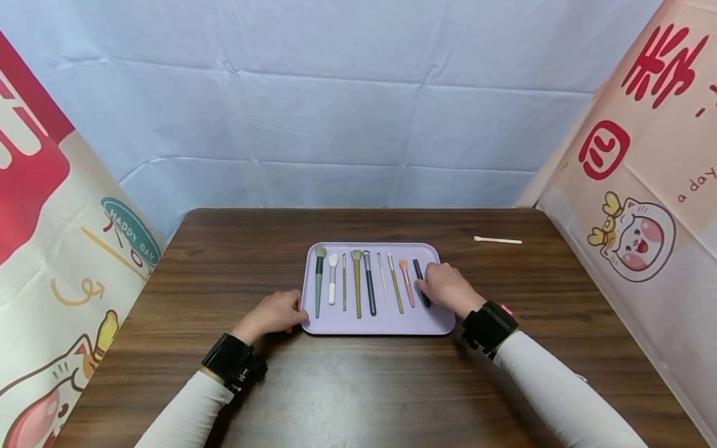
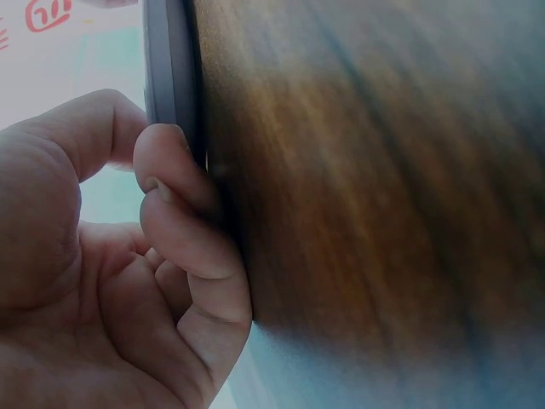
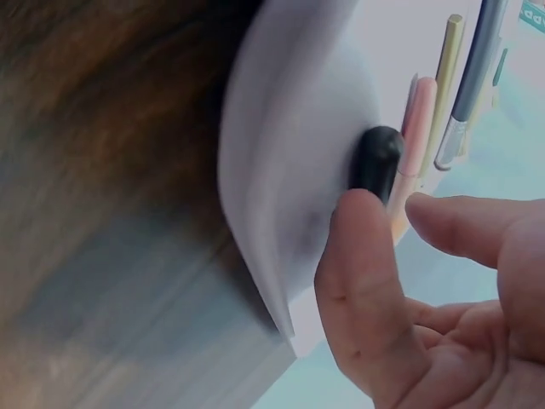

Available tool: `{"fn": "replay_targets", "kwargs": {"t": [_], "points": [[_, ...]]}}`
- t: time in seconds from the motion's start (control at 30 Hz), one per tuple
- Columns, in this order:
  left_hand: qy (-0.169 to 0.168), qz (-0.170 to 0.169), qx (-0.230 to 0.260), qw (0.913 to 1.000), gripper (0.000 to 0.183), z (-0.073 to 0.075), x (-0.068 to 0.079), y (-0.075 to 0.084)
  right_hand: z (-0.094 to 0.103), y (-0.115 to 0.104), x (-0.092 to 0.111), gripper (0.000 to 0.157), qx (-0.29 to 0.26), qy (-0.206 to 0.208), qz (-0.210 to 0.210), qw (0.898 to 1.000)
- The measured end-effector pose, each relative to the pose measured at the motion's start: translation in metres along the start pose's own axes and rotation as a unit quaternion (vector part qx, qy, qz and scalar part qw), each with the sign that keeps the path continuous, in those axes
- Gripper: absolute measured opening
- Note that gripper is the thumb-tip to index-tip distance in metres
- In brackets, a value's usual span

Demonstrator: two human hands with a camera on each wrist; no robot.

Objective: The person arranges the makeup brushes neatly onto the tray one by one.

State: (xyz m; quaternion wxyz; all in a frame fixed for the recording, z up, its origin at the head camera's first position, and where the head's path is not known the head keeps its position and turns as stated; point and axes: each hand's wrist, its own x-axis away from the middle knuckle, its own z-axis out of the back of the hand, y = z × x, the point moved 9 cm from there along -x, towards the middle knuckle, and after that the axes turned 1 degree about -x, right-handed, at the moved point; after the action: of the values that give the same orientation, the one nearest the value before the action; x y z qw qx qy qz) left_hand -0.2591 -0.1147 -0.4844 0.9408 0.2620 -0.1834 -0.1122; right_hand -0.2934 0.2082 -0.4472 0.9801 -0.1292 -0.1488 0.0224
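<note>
A lilac tray (image 1: pixel 381 325) lies on the table with a row of makeup brushes on it. My left hand (image 1: pixel 278 311) holds the tray's left edge, its thumb at the rim; in the left wrist view the fingertips (image 2: pixel 174 166) meet the tray's side close to the tabletop. At the right end of the row, my right hand (image 1: pixel 448 286) pinches a black makeup brush (image 3: pixel 381 158) between thumb and index finger, its rounded handle end showing past the fingertips. Beside it lies a pink brush (image 1: pixel 407 283), then an olive one (image 1: pixel 395 286).
Further left on the tray are a green brush (image 1: pixel 318 283), a white-handled brush (image 1: pixel 332 283) and a dark-handled brush (image 1: pixel 370 286), among others. A thin white brush (image 1: pixel 498 240) lies alone on the wooden table (image 1: pixel 235 249), back right. Printed cloths hang at both sides.
</note>
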Motion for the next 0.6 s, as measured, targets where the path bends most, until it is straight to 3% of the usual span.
{"fn": "replay_targets", "kwargs": {"t": [0.33, 0.6], "points": [[-0.003, 0.007, 0.003, 1.0, 0.012, 0.0, 0.001, 0.001, 0.009, 0.007, 0.003, 0.032, -0.007, 0.019, -0.009, 1.0], [-0.004, 0.012, 0.005, 0.9999, 0.012, 0.0, 0.002, 0.001, 0.018, 0.01, 0.009, 0.045, -0.015, 0.039, 0.01, 0.999]]}}
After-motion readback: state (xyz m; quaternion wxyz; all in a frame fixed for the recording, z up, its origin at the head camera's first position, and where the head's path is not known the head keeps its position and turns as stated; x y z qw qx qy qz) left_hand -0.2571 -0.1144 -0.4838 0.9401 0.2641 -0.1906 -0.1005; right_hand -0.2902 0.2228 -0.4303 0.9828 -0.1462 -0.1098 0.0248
